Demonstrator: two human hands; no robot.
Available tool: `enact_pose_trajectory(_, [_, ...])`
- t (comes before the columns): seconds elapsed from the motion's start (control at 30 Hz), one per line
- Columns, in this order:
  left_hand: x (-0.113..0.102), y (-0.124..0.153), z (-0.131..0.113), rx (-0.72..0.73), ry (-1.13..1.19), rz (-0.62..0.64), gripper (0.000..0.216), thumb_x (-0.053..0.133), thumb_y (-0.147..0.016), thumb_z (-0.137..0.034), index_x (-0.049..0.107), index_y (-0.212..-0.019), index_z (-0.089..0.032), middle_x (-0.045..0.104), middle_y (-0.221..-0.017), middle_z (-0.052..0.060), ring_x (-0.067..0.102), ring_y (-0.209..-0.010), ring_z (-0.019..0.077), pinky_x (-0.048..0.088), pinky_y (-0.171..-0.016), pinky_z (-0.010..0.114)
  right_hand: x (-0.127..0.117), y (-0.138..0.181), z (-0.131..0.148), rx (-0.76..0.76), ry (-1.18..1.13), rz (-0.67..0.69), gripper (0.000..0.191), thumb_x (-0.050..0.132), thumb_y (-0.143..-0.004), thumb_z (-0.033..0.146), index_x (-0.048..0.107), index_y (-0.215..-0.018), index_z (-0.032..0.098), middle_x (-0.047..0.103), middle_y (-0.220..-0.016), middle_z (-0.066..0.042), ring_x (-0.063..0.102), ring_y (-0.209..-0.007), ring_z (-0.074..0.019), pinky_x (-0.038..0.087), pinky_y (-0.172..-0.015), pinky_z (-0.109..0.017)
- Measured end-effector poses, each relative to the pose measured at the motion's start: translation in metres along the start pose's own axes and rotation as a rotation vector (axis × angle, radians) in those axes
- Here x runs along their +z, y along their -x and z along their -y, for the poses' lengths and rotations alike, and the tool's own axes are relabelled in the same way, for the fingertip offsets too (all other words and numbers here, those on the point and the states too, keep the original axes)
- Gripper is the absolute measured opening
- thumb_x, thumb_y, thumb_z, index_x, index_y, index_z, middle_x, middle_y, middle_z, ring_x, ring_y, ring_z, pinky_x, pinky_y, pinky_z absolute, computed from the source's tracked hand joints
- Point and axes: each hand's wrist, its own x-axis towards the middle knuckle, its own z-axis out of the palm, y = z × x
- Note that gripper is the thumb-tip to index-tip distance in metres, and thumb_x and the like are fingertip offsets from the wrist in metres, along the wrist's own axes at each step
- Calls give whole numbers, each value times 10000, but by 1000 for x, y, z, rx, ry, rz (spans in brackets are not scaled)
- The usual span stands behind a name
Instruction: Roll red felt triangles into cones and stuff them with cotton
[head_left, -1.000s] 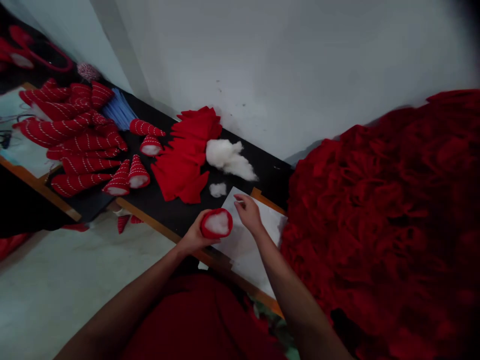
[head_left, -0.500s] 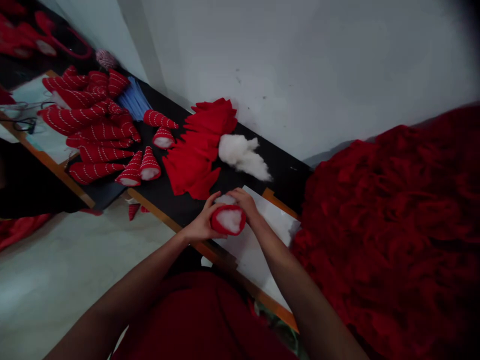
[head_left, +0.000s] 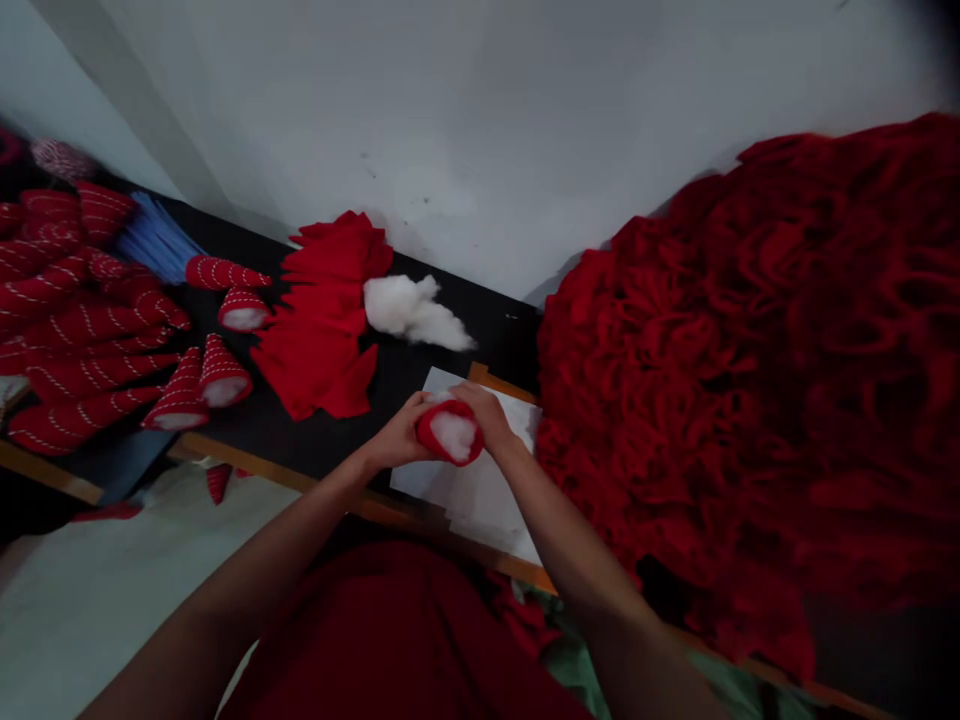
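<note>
Between my two hands is a red felt piece [head_left: 430,436], its round open end facing me and packed with white stuffing [head_left: 454,434]. My left hand [head_left: 401,432] wraps its left side. From the right, my right hand [head_left: 484,412] grips the upper rim, its fingertips partly hidden behind the piece. A little more white fluff shows at the top between the hands. Beyond them on the black table lie a loose wad of white stuffing [head_left: 412,308] and a stack of flat red felt pieces [head_left: 322,320].
Stuffed red cones with white stitched lines [head_left: 97,330] are heaped at the left, beside blue strips [head_left: 159,238]. A large mound of red fabric [head_left: 735,400] fills the right. White sheets [head_left: 495,500] lie under my hands, and a grey wall [head_left: 480,130] stands behind.
My view has swung to the right, so the table things sit further left and more of the red mound shows. Both hands still hold the stuffed felt piece.
</note>
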Motion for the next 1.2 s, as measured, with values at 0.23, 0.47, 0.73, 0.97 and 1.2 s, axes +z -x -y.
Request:
enact_pose_trajectory(0.23, [-5, 6, 7, 20, -31, -73, 712, 737, -524, -429, 499, -1152, -194, 355, -1160, 108, 337, -1165, 271, 304, -996, 416, -22, -9, -14, 279, -36, -446, 398, 223, -859, 317, 551, -1022, 161, 506, -782, -36, 495, -710, -153, 421, -658, -261])
enact_pose_trajectory(0.47, [-9, 14, 4, 6, -53, -146, 706, 745, -503, -435, 517, -1109, -153, 11, -1395, 134, 99, -1301, 351, 222, -1041, 444, -25, 32, 51, -172, 126, -123, 476, 374, -692, 43, 508, -1125, 188, 505, -986, -82, 473, -972, -194, 402, -869, -350])
enact_pose_trajectory(0.73, [-5, 14, -10, 33, 66, -68, 674, 732, -545, -392, 468, -1117, -154, 497, -1118, 114, 484, -1037, 250, 391, -905, 379, -16, 38, 69, -243, 295, -34, 267, 395, -810, 126, 613, -949, 191, 569, -1009, -77, 459, -940, -203, 390, -793, -335])
enact_pose_trajectory(0.97, [-4, 20, -16, 24, 21, -51, 575, 683, -619, -371, 458, -1098, -146, 551, -1036, 93, 532, -918, 211, 423, -819, 339, -18, 41, 73, -232, 452, 130, 189, 490, -813, 152, 607, -935, 236, 606, -915, -22, 426, -933, -196, 258, -776, -362])
enact_pose_trajectory(1.2, [-5, 22, -18, 51, -4, -101, 677, 690, -607, -337, 380, -1184, -170, 480, -1179, 116, 473, -1072, 251, 362, -934, 378, -23, 44, 81, -77, 226, -107, 321, 467, -759, 86, 624, -966, 275, 528, -1028, -41, 412, -1007, -206, 299, -862, -382])
